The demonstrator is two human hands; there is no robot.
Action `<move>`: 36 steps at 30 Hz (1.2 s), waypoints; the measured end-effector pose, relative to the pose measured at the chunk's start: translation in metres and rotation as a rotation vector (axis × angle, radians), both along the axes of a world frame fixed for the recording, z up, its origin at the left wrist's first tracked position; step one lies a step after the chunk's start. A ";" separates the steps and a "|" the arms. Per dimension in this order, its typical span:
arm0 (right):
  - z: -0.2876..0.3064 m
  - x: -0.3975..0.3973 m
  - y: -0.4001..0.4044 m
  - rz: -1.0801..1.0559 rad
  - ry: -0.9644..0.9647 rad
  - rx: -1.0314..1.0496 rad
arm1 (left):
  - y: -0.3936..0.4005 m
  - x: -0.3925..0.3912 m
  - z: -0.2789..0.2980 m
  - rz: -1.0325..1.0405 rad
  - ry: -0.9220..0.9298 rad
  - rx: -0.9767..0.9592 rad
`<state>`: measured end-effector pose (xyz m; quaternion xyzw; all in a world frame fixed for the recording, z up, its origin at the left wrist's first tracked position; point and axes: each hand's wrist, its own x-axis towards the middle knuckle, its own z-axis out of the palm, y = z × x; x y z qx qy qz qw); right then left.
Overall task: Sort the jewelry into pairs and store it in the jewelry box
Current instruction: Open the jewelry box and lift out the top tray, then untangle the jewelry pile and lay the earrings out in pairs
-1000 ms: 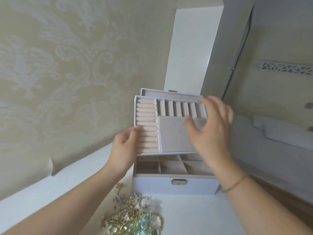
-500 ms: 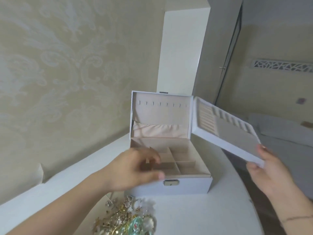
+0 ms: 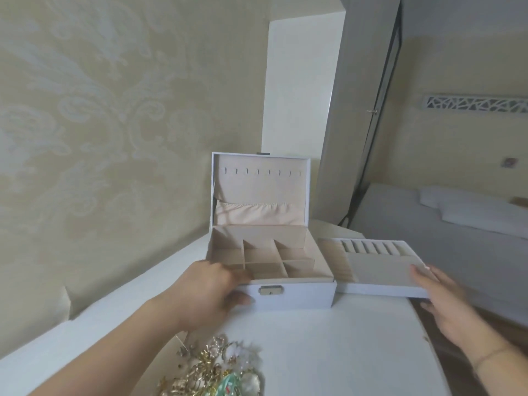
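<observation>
The open jewelry box (image 3: 285, 295) stands on the white table (image 3: 328, 352), lid upright. The left hand (image 3: 208, 292) grips its front left corner, fingers over the rim, thumb on the front. Just right of the box, the right hand (image 3: 445, 304) holds the removable tray (image 3: 377, 267) by its near right corner. The jewelry pile (image 3: 217, 370) lies in front of the box.

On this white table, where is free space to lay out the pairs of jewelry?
Bare table lies in front of the jewelry box, between the jewelry pile and the right hand. The near left is crowded by the pile; the tray fills the space right of the box.
</observation>
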<state>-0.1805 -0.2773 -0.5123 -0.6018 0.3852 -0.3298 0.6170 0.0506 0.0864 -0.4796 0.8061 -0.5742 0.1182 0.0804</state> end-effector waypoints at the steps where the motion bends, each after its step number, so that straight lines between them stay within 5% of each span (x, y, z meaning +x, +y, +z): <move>1: 0.000 0.001 0.002 0.079 0.001 -0.019 | 0.001 0.007 -0.004 0.025 -0.014 -0.019; 5: -0.001 0.004 0.002 0.379 0.162 -0.216 | 0.005 0.027 -0.012 0.031 -0.086 -0.195; 13: -0.003 0.025 -0.008 0.268 0.388 -0.405 | 0.004 0.029 -0.016 0.063 -0.123 -0.281; 18: -0.008 0.016 0.015 0.046 0.630 -0.662 | 0.010 0.029 -0.010 0.062 0.065 -0.305; 21: 0.000 0.013 0.064 -0.119 0.441 -1.084 | 0.011 0.025 -0.004 0.073 0.129 -0.424; 23: 0.013 0.019 0.109 0.014 0.299 -1.209 | 0.011 0.027 -0.005 0.153 0.051 -0.436; 31: 0.026 0.033 0.236 0.836 0.244 -1.127 | 0.033 0.019 -0.021 0.257 0.126 -0.273; 36: 0.020 0.022 0.271 0.827 0.113 -1.166 | 0.050 -0.005 -0.029 0.271 0.357 -0.454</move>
